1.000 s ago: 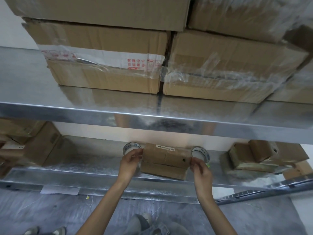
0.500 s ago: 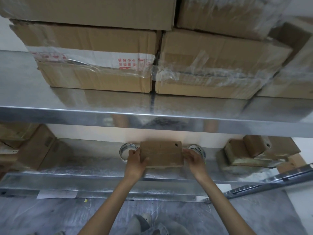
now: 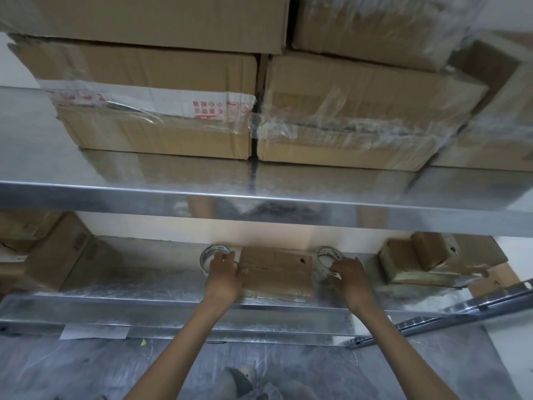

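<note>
Left hand (image 3: 225, 280): bare from fingertips to wrist; slim fingers, short nails as far as the view shows.
Right hand (image 3: 350, 280): bare as well; fingers smeared by blur, so finer detail cannot be told.
Left forearm (image 3: 183, 347): bare and slender, uncovered down to the lower edge of the view.
Right forearm (image 3: 395, 350): bare and slender too, uncovered to the same edge.
Shoe (image 3: 240, 376): light grey, rounded toe with a paler rim; only partly seen and soft in focus.
Trouser leg (image 3: 269, 392): greyish cloth just beside the shoe, too blurred to tell the weave.
</note>
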Motion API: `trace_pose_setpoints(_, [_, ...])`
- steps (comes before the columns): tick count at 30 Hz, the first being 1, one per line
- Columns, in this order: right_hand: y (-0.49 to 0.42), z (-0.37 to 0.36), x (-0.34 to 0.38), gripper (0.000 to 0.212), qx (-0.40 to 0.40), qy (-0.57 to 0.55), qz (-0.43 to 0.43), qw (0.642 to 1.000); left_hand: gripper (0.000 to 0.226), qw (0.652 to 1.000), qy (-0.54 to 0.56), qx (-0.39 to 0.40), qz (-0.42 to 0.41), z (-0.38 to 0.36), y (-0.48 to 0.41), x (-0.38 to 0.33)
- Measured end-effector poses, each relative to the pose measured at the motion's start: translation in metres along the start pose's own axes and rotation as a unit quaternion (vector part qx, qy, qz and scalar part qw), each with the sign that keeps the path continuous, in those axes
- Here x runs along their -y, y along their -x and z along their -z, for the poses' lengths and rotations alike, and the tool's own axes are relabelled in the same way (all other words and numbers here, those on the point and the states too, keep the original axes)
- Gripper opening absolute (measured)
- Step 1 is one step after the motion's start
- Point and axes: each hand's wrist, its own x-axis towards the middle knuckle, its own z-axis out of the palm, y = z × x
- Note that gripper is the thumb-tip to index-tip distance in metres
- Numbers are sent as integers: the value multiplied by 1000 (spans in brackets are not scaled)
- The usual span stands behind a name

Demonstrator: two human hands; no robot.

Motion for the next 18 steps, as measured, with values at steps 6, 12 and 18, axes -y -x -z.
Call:
trace_pose_setpoints(6, [5, 23, 10, 17, -32, -82, -7, 996, 34, 977, 97, -73, -176, 16, 12, -56])
trace_pose_setpoints(12, [26, 59, 57, 23, -56, -247, 23, 967, 38, 941, 235, 25, -241, 11, 27, -123])
trace_pose_setpoints(18, [39, 71, 95, 10, -40, -346, 31, 937, 22, 936, 281, -43, -209, 11, 26, -131])
